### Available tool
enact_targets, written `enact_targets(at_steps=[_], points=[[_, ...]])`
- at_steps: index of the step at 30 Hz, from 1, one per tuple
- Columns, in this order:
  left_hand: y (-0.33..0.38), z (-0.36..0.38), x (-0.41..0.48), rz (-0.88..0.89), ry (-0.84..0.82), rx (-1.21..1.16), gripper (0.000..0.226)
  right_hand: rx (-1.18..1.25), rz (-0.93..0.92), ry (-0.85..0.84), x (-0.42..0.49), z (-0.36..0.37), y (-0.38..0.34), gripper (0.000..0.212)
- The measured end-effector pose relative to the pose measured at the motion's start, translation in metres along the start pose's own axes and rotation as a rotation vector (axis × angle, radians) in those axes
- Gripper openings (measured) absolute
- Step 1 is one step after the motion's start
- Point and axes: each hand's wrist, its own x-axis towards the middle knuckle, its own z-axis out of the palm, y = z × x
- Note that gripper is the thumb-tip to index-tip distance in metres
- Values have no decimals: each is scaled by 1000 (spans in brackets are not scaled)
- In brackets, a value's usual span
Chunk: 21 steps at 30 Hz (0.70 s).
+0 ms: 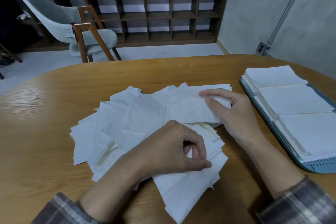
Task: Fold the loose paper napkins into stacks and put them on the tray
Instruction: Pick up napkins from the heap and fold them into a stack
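The fingers of my left hand (172, 149) are curled and pinch the edge of a near napkin sheet (187, 187). The thumb and fingers of my right hand (234, 114) grip a folded napkin (187, 107) on the far right of the loose napkins (112, 132), which are heaped mid-tabletop (45, 132). Folded stacks (294, 100) lie in a row on the blue tray (320, 166) at the right.
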Motion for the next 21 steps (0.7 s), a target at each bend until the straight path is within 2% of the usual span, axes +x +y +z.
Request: enact_targets(at_steps=[4, 10, 14, 17, 21], points=[[1, -5, -1, 7, 19, -83, 9, 1, 2, -2, 1, 0, 1, 22], [2, -26, -4, -19, 92, -454, 9, 22, 6, 0, 2, -3, 2, 21], [-2, -35, -4, -89, 102, -500, 9, 19, 11, 3, 2, -2, 4, 21], [-8, -32, 0, -150, 161, -416, 6, 21, 27, 6, 3, -3, 4, 22], [-16, -19, 4, -109, 329, -91, 7, 20, 33, 8, 3, -3, 5, 22]])
